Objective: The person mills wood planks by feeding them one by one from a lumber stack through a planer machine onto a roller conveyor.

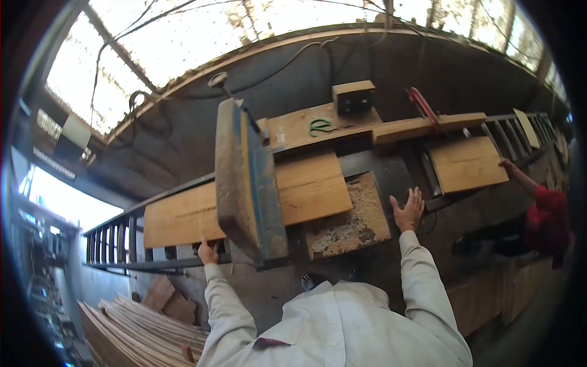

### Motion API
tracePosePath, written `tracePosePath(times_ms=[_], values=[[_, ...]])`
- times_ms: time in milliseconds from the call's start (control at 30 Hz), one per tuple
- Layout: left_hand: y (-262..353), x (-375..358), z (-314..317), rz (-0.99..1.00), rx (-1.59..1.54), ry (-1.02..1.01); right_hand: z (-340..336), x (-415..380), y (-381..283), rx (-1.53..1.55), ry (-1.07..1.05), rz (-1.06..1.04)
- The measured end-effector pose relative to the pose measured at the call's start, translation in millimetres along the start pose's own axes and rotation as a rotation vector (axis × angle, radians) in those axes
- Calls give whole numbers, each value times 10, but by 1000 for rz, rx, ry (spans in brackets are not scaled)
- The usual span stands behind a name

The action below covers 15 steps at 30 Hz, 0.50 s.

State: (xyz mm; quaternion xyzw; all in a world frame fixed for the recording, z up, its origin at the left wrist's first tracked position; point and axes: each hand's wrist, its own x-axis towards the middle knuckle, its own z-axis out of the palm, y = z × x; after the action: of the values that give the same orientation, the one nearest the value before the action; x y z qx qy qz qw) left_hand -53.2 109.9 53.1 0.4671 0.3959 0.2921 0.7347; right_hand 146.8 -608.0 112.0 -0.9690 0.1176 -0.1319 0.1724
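Observation:
A long wooden board (181, 215) lies across a saw bench and passes under a big blue-grey guard (247, 183). My left hand (208, 252) grips the board's near edge, just left of the guard. My right hand (408, 211) rests flat with spread fingers on the dark metal bench top (391, 177), holding nothing, beside a sawdust-covered plate (348, 220). Both arms are in white sleeves.
A second board (468, 164) lies at the right, with a co-worker's hand (505, 163) in a red sleeve (547, 214) at its edge. Behind stand a wooden box (353, 98), a red clamp (422, 105) and green cord (319, 126). Several stacked planks (140, 330) lie lower left.

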Motion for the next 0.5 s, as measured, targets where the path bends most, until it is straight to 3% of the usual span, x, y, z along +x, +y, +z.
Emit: tracePosePath(times_ms=[67, 100, 200, 333, 500], values=[[-56, -110, -14, 296, 493, -113, -82, -46, -28, 21, -17, 11], [-45, -268, 192, -54, -48, -22, -87, -40, -38, 32, -16, 16], [-126, -459, 393, 5, 129, -214, -64, -29, -26, 53, -14, 16], [-305, -446, 378, 294, 964, -486, -38, -9, -62, 71, -31, 56], [-315, -510, 377, 394, 980, -595, -24, -6, -116, 30, -32, 31]])
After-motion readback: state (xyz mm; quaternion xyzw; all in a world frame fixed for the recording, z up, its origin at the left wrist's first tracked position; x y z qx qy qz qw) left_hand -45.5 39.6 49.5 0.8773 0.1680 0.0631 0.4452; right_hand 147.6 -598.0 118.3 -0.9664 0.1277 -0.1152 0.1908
